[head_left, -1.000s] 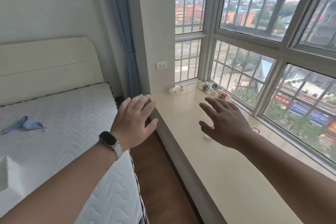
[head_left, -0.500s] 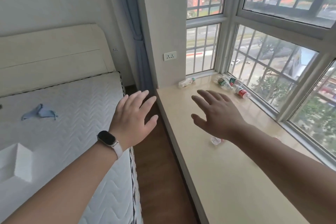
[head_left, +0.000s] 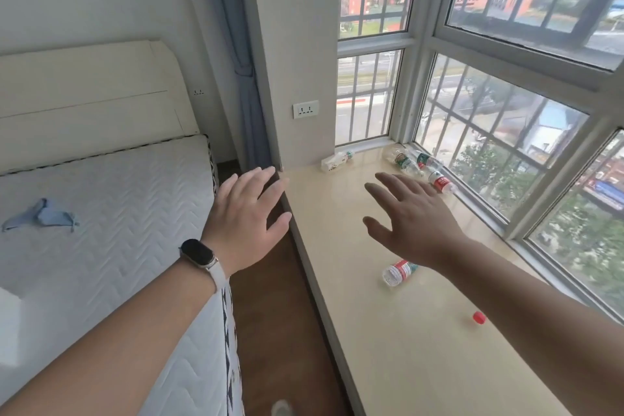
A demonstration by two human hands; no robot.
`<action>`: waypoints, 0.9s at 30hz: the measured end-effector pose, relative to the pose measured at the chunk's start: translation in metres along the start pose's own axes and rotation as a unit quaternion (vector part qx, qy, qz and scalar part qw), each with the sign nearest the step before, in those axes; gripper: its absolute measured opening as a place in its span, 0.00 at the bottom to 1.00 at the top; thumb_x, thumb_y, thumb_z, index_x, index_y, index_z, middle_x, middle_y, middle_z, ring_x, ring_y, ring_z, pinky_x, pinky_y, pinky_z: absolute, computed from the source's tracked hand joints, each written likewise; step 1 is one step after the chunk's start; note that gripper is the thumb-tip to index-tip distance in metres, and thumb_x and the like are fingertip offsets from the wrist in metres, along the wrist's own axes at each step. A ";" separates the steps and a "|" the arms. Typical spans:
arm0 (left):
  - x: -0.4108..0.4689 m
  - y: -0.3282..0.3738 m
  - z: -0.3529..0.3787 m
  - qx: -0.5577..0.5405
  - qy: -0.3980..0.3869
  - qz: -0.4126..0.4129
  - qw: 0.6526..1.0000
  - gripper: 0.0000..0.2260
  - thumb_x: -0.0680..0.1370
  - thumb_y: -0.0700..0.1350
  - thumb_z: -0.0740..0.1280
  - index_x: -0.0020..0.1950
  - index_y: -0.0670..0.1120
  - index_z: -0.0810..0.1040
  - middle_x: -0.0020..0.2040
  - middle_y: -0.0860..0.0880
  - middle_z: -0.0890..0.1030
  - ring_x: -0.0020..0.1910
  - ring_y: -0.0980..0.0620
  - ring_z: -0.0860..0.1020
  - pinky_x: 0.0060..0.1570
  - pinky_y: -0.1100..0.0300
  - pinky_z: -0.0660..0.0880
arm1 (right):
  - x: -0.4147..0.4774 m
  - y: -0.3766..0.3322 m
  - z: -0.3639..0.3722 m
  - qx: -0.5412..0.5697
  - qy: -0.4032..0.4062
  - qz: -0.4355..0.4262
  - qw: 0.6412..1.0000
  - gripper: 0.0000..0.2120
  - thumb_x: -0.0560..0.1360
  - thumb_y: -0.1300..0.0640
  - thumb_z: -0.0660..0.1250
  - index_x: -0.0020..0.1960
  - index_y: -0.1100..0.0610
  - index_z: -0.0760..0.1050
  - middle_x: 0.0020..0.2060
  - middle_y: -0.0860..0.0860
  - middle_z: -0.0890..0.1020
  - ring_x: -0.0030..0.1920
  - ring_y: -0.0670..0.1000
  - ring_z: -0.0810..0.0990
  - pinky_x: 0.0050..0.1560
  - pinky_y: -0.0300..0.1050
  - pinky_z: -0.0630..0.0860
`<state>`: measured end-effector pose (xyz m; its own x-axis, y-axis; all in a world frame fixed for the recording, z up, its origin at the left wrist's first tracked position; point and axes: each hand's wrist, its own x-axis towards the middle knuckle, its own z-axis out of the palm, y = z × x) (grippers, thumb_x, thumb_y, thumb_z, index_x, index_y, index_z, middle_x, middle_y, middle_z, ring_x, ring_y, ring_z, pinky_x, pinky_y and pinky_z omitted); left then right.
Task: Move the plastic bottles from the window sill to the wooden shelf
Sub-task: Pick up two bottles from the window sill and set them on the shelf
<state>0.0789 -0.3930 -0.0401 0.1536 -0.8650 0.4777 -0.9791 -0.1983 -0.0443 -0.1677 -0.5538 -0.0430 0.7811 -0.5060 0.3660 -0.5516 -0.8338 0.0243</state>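
we reach out over the window sill (head_left: 388, 331), both hands empty: the left hand (head_left: 248, 223), with a watch (head_left: 198, 253) at the wrist, is spread above the gap beside the bed (head_left: 111, 213); the right hand (head_left: 410, 219) is spread above the sill, touching nothing. all plastic bottles lie on their sides on the sill: the nearest bottle (head_left: 398, 272) just beneath the right wrist, three bottles (head_left: 420, 167) clustered by the glass, a pale bottle (head_left: 336, 161) against the wall. a red cap (head_left: 478, 317) lies apart. we judge this the approach, with no bottle gathered yet; next, lower a hand and close it round a bottle. the wooden shelf is out of view.
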 end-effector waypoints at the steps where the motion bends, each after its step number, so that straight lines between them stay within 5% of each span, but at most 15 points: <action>1: 0.007 -0.004 0.005 -0.005 -0.002 0.003 1.000 0.23 0.76 0.56 0.61 0.68 0.47 0.74 0.68 0.43 0.75 0.68 0.41 0.71 0.68 0.40 0.64 | 0.006 0.002 0.003 -0.001 0.003 0.005 1.000 0.27 0.75 0.41 0.63 0.68 0.56 0.73 0.66 0.57 0.76 0.65 0.61 0.74 0.63 0.56 0.68; 15: 0.137 -0.080 0.094 -0.074 -0.060 0.101 0.990 0.24 0.75 0.57 0.57 0.68 0.48 0.74 0.68 0.44 0.74 0.67 0.42 0.72 0.70 0.45 0.58 | 0.098 0.022 0.052 -0.058 -0.040 0.135 0.988 0.27 0.75 0.39 0.59 0.68 0.54 0.73 0.67 0.55 0.75 0.66 0.60 0.73 0.63 0.55 0.68; 22: 0.172 -0.067 0.149 -0.117 -0.065 0.166 0.977 0.25 0.76 0.57 0.57 0.69 0.48 0.74 0.69 0.44 0.74 0.68 0.41 0.71 0.69 0.43 0.60 | 0.088 0.038 0.072 -0.076 -0.099 0.214 0.969 0.27 0.75 0.40 0.65 0.70 0.54 0.72 0.68 0.54 0.74 0.68 0.58 0.70 0.64 0.51 0.59; 27: 0.196 -0.026 0.180 -0.156 -0.038 0.246 0.956 0.24 0.75 0.56 0.59 0.67 0.46 0.77 0.67 0.43 0.76 0.67 0.43 0.69 0.67 0.45 0.56 | 0.070 0.058 0.075 -0.079 -0.118 0.275 0.951 0.27 0.75 0.41 0.66 0.69 0.55 0.73 0.68 0.56 0.74 0.67 0.60 0.72 0.65 0.55 0.65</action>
<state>0.1585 -0.6404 -0.1029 -0.3384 -0.8512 0.4011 -0.9254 0.3784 0.0222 -0.1226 -0.6539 -0.0855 0.3947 -0.9073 0.1450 -0.9185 -0.3938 0.0360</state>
